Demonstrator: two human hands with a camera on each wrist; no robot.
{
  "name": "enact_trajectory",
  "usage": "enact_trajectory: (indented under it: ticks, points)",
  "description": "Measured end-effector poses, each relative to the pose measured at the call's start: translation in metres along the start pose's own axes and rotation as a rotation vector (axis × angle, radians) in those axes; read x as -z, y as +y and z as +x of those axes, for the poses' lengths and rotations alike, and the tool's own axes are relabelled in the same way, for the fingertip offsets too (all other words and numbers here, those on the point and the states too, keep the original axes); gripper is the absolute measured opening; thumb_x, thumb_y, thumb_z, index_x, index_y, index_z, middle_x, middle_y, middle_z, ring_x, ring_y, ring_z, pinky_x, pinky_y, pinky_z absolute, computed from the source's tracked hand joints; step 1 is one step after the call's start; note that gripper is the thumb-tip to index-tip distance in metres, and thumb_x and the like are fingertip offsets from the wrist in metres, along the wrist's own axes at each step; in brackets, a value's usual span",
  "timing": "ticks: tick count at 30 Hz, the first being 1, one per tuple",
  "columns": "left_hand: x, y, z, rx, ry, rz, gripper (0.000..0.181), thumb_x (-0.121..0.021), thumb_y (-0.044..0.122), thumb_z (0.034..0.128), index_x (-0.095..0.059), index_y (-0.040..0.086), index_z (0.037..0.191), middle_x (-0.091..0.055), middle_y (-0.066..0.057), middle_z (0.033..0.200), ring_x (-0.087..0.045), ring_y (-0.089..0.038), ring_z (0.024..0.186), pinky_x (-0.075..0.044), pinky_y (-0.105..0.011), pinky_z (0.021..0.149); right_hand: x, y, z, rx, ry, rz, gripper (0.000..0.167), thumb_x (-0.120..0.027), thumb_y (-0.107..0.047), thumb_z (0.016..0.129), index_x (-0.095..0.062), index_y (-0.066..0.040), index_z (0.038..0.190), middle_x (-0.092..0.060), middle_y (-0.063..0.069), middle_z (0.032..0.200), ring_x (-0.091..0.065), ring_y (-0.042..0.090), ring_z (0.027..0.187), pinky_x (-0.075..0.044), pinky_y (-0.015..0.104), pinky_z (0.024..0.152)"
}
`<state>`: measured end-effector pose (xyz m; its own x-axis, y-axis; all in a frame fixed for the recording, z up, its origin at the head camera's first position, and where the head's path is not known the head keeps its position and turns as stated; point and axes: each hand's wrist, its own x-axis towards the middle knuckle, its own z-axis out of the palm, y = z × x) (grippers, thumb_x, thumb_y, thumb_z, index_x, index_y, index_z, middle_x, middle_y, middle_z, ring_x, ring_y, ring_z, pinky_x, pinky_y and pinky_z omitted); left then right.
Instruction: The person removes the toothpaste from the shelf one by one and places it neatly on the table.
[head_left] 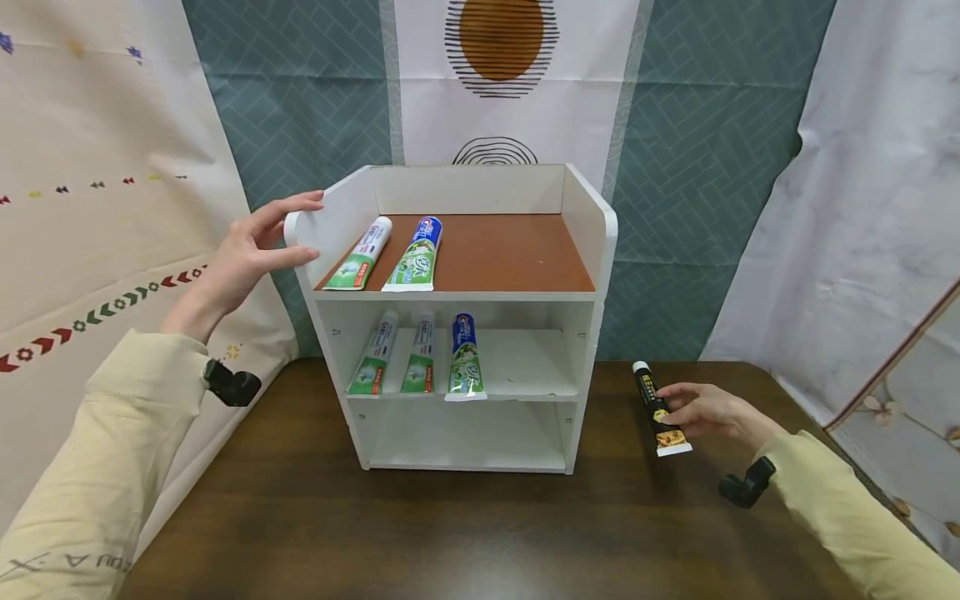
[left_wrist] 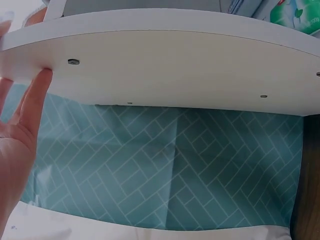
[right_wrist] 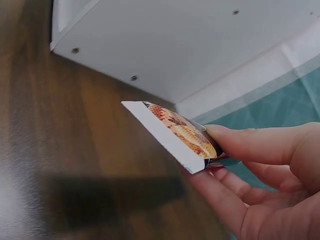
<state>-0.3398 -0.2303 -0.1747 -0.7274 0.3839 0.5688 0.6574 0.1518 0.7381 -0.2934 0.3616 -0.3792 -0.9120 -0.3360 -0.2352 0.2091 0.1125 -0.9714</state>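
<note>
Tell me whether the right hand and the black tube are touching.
Touching. The right wrist view shows it plainly: the right hand pinches the black tube near its flat white end, thumb on the printed face, fingers beneath.

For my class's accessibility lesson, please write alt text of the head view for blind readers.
A person's right grip holds a black tube right of a white shelf unit with five tubes on its upper two levels; the left grip holds its left side.
</note>
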Motion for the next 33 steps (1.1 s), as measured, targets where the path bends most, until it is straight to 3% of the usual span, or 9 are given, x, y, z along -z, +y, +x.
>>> enact_trajectory:
  ticks: [10, 16, 33]
  points:
    - [-0.001, 0.0, 0.001, -0.01, 0.006, -0.033, 0.048, -0.062, -0.007, 0.0793, -0.055, 0.01, 0.124, -0.036, -0.003, 0.139, -0.03, -0.024, 0.125, -0.035, -0.023, 0.084, -0.008, 0.033, 0.011, -0.053, 0.052, -0.03, 0.046, -0.058, 0.013, 0.079, -0.035, 0.014, 0.12, -0.055, 0.013, 0.093, -0.058, 0.027, 0.083, -0.048, 0.042, 0.07]
    - [-0.001, 0.0, 0.001, -0.013, 0.008, -0.032, 0.048, -0.062, -0.007, 0.0791, -0.055, 0.011, 0.123, -0.036, -0.004, 0.139, -0.029, -0.025, 0.125, -0.033, -0.028, 0.087, -0.012, 0.041, 0.014, -0.056, 0.07, -0.053, 0.052, -0.06, 0.013, 0.078, -0.032, 0.016, 0.121, -0.057, 0.013, 0.091, -0.058, 0.027, 0.081, -0.048, 0.041, 0.069]
    - [-0.004, 0.002, 0.0, -0.02, 0.012, -0.045, 0.048, -0.062, -0.007, 0.0791, -0.055, 0.01, 0.123, -0.035, -0.004, 0.139, -0.028, -0.026, 0.125, -0.034, -0.026, 0.085, -0.017, 0.053, 0.018, -0.064, 0.138, -0.115, 0.055, -0.063, 0.015, 0.074, -0.033, 0.017, 0.119, -0.056, 0.013, 0.09, -0.057, 0.025, 0.078, -0.048, 0.043, 0.066]
